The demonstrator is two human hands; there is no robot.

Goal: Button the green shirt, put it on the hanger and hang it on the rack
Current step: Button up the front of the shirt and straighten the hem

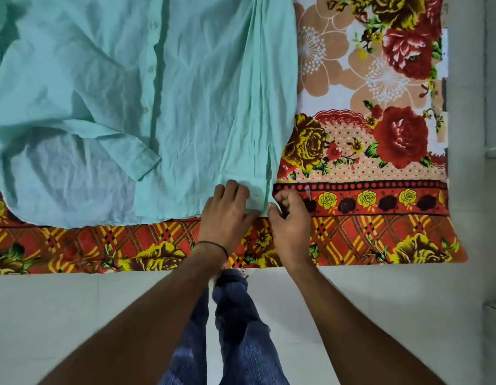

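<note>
The left hand (227,211) lies flat, fingers spread, pressing down on the near hem of the green shirt (185,93). The right hand (289,215) is curled just beside it, thumb and fingertips pinched on the shirt's right corner edge, apparently pulling that edge taut against the other hand's hold. This looks like straightening the fabric so the front panels line up before buttoning, though which layer is being pinched cannot be told. A thin dark band (213,245) circles the left wrist.

The shirt is spread front-up across a bed covered with a floral bedsheet (366,151) in red, yellow and tan. Its button placket (149,70) runs up the middle, well apart from both hands, and one cuffed sleeve (124,145) is folded across the lower left front. No hanger or rack is in view. Blue jeans (235,323) and pale floor show below the bed's edge
</note>
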